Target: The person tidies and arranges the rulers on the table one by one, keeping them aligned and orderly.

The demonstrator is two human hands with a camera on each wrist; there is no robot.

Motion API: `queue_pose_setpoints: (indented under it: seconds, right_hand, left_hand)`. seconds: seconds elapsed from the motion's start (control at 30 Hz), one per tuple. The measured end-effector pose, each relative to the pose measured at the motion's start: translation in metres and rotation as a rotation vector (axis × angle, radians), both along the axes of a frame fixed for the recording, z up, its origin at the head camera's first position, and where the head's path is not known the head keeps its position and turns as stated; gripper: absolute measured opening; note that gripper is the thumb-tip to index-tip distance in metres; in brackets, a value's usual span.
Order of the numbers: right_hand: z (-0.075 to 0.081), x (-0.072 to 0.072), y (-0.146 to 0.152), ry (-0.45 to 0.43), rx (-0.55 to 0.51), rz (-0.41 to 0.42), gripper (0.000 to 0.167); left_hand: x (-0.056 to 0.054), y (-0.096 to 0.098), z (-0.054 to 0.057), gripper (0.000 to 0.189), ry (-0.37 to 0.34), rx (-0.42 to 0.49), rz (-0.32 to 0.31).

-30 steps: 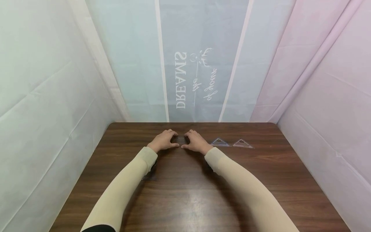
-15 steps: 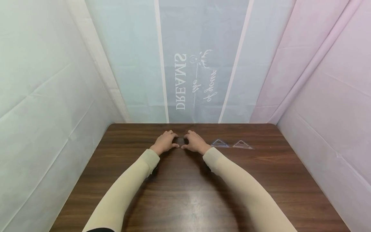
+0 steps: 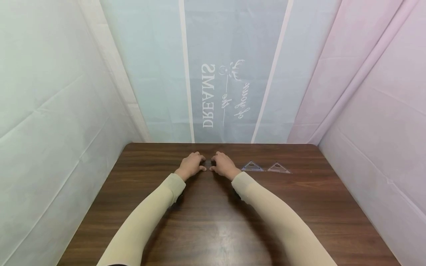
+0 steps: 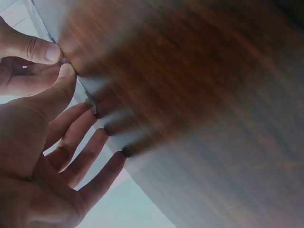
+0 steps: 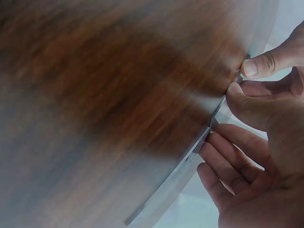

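Near the far edge of the table, my left hand [image 3: 190,165] and right hand [image 3: 224,166] face each other over a small flat clear plastic piece [image 3: 208,165]. In the left wrist view my left thumb [image 4: 65,73] lies on the piece's thin edge, with the index fingertip at its rounded end. My right hand pinches the other side, thumb [image 5: 236,91] on the edge. The two thumbs are close together. Fingers cover most of the piece, so its full shape is hidden. A blue-tinted clear set square [image 3: 253,169] lies just right of my right hand.
Another clear set square [image 3: 279,171] lies further right on the dark wood table [image 3: 213,218]. A pale curtain with lettering [image 3: 226,92] hangs behind the far edge. Pale fabric walls stand left [image 3: 60,111] and right [image 3: 376,129].
My hands have drawn slightly closer together over the clear piece, the left shifting right and the right a little left. Both set squares stay in place. The head view has tilted up slightly.
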State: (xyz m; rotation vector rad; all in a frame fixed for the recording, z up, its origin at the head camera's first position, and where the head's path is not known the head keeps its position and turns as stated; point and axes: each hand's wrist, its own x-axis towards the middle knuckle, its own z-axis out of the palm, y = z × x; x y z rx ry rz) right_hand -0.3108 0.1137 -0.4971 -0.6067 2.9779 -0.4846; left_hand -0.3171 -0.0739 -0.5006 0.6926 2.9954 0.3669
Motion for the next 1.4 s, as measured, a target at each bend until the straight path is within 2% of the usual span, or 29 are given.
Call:
queue_pose_setpoints:
  seconds: [0.37,0.7,1.1,1.4]
  right_hand:
    - [-0.0063,0.0008,-0.001,0.014,-0.002,-0.01,0.044]
    - [-0.0024,0.0037,-0.0003,0.008,-0.019,-0.011,0.042]
    - [-0.0067,0.0014,0.003,0.012,-0.023,-0.006,0.041]
    - [-0.0094,-0.0007,0.003,0.02,-0.036,-0.017,0.04]
  left_hand:
    - [-0.002,0.0014,-0.0035,0.043,0.037,-0.026,0.006]
    - [-0.0046,0.0012,-0.0026,0.042,0.011,-0.046,-0.003]
    - [-0.0048,0.0011,-0.0009,0.042,-0.018,-0.013,-0.029]
    - [-0.006,0.0015,-0.0011,0.043,0.001,-0.013,-0.032]
